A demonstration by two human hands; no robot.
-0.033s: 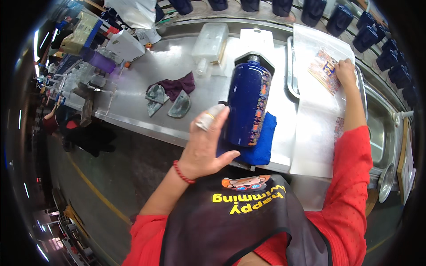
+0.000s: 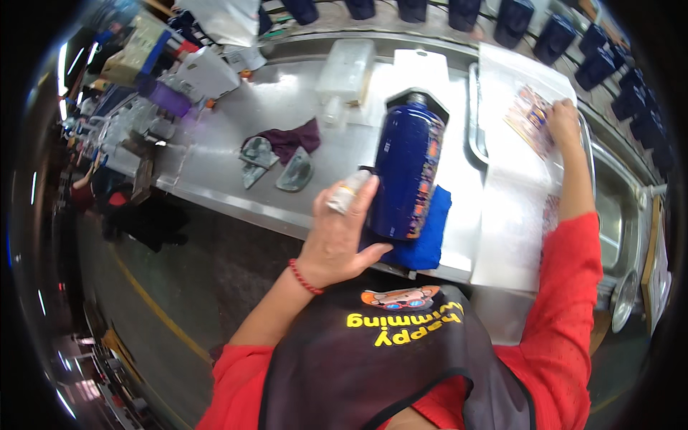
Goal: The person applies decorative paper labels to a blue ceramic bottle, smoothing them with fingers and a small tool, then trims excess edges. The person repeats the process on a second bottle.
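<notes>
A dark blue bottle [image 2: 405,168] with a bare threaded neck lies on its side, neck away from me. A colourful patterned strip runs down its right side. At its left side is my left hand [image 2: 331,240], fingers extended and thumb apart, its wrapped index finger touching or very near the bottle. Under the bottle's near right part is a blue cloth [image 2: 430,247]. At the right, my right hand [image 2: 564,123] has its fingers curled at the right edge of a colourful patterned sheet [image 2: 529,123], which lies on white sheeting [image 2: 505,233] over a metal tray [image 2: 475,136].
Left of the bottle are a purple cloth [image 2: 292,138] and several grey-green curved pieces [image 2: 294,172]. Behind stands a clear plastic container [image 2: 347,68]. Several dark blue vessels [image 2: 514,23] line the back. A metal sink [image 2: 609,193] is at the right.
The bottle has turned slightly: small white marks now show on its blue side, and the patterned strip sits further right. Both hands stay in nearly the same places; the view has shifted a little.
</notes>
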